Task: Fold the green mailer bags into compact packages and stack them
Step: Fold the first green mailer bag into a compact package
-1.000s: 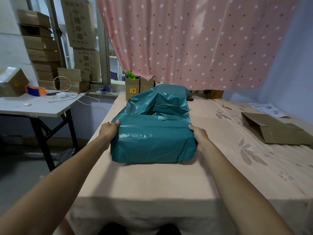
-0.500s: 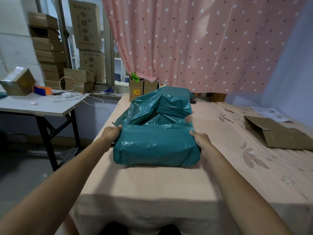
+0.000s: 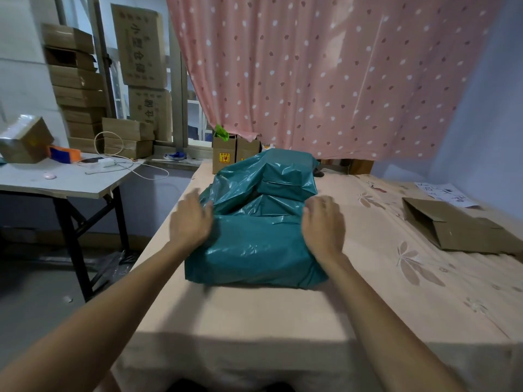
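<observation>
Presently, findings as observed from my head camera:

Left hand (image 3: 191,222): mine, palm down, laid flat over the left upper edge of the green mailer bag (image 3: 254,244); fingers (image 3: 195,200) loosely spread and extended away from me, gripping nothing. Slight blur on the fingertips.

Right hand (image 3: 322,224): mine, palm down on the right upper edge of the same bag; fingers extended, slightly apart, pressing rather than pinching.

Green mailer bag: lies between my two hands on the peach floral cloth (image 3: 283,315) covering the table, near the front half of the surface. Its near portion is folded into a rounded, compact block; its far portion stands up crumpled and loose.

Second green package (image 3: 288,176): sits just behind the bag, touching or overlapped by the loose plastic; I cannot tell which.

Brown paper bag (image 3: 452,227): flat on the cloth, well apart to the right.

Printed sheet (image 3: 447,193): beyond the brown paper bag.

Cardboard boxes (image 3: 235,154): at the table's far edge, below the pink dotted curtain (image 3: 325,75).

Side table (image 3: 56,179): to the left, carrying a white cable and a small box.
</observation>
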